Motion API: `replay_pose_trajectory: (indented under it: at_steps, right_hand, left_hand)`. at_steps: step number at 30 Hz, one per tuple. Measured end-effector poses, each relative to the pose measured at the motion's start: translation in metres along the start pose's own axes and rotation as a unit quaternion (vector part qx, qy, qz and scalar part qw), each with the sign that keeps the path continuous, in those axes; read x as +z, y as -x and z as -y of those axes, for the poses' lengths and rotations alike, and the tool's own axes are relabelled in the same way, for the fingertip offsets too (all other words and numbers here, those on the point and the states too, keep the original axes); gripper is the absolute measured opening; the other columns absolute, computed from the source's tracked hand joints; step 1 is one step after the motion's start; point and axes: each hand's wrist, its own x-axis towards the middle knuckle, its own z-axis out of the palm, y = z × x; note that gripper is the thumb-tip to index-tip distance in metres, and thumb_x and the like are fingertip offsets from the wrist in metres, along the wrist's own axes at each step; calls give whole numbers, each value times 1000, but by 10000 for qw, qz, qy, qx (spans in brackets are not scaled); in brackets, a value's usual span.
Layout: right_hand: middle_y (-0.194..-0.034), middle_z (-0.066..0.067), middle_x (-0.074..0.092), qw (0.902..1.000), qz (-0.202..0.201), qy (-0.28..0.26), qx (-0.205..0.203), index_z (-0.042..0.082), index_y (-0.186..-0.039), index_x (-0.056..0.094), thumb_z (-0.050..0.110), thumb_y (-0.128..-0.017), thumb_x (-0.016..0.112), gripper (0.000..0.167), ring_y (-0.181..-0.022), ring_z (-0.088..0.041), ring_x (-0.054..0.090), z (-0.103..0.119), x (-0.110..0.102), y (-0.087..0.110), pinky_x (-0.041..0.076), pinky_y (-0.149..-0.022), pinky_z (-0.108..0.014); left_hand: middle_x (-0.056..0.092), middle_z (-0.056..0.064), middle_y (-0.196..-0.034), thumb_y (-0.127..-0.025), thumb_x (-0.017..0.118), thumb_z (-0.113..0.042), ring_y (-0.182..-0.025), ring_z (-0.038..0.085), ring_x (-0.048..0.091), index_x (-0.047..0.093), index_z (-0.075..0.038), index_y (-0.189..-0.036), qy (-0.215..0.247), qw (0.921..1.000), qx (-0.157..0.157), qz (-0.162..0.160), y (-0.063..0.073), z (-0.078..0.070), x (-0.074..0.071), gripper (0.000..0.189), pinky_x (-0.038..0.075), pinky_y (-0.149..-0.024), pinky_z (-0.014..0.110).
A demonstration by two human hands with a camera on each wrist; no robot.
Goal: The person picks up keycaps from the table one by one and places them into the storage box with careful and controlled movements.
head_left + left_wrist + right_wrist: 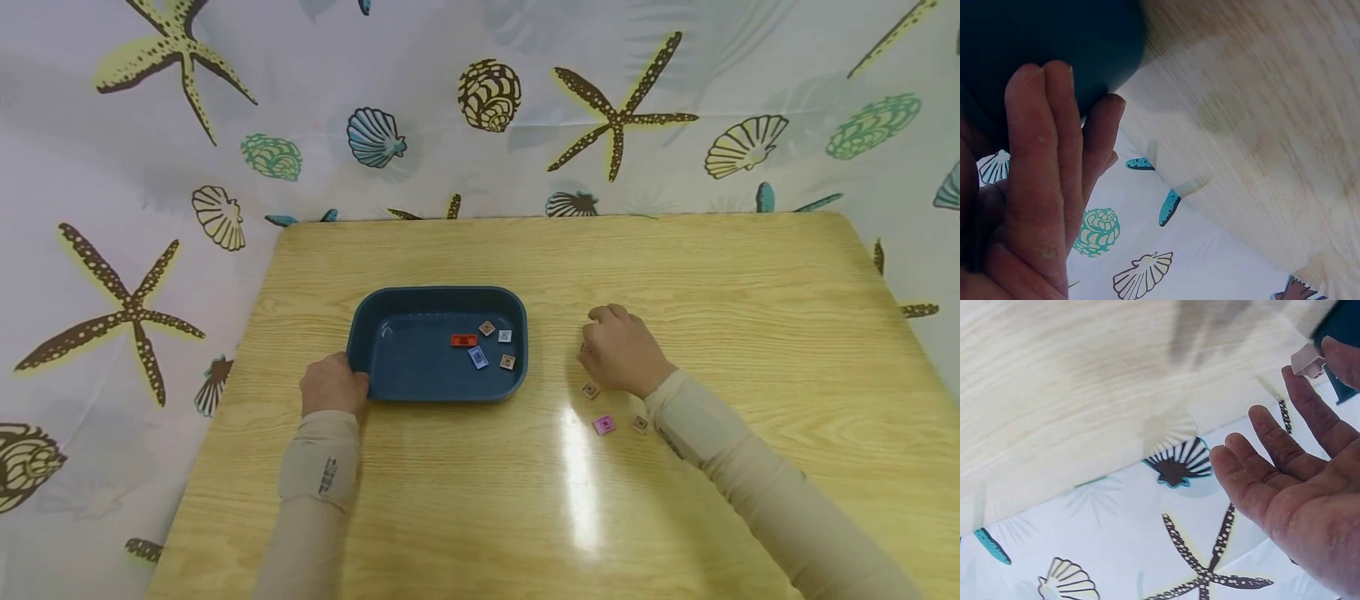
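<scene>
My left hand (333, 387) grips the left end of a dark blue plastic tray (431, 396). In the left wrist view, its fingers (1035, 162) lie along the outer wall. Inside the tray, toward the right, are several small keycaps: a red one (463, 340), a blue one (478, 357), a white one (505, 336) and brown ones (507, 362). My right hand (624, 350) is over the table right of the tray. The right wrist view shows a pale keycap (1307, 360) pinched between its thumb and index finger.
Near my right hand, a pink keycap (603, 425) and brown keycaps (640, 424) lie loose on the wooden table (465, 517). A cloth (420, 75) printed with shells and starfish hangs behind the table and down its sides.
</scene>
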Motion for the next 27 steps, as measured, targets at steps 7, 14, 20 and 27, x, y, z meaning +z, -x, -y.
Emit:
replay_pose_trajectory:
  at_steps: [7,14,20,27]
  right_hand:
    - [-116,-25,65,9996,-150,34,-224,4,-71,68,19,-80,73,18,-110,-41,60,19,-17,-20,54,-82,-51]
    - [-118,-23,64,9988,-197,-7,-444,3,-72,69,17,-82,69,17,-113,-42,59,42,-28,-40,53,-85,-54]
    - [-121,-22,63,9978,33,22,-656,4,-79,71,19,-83,69,16,-115,-41,57,62,-29,-54,50,-91,-54]
    - [-122,-21,62,9972,251,16,-702,4,-86,72,21,-84,69,18,-117,-39,56,76,-26,-62,48,-95,-53]
  left_hand:
    - [68,30,-96,-84,52,-12,-90,41,66,65,10,-101,21,10000,21,-55,-1,2,2,30,53,-78,51]
    - [68,30,-94,-84,52,-11,-87,41,67,65,10,-99,50,9998,90,-191,-2,4,2,29,53,-77,51]
    - [69,29,-94,-82,53,-11,-87,41,67,66,9,-96,76,9997,92,-232,-1,3,2,28,52,-78,51]
    - [69,28,-92,-82,54,-10,-84,39,68,66,8,-95,170,9995,40,-277,-1,3,4,26,53,-74,49]
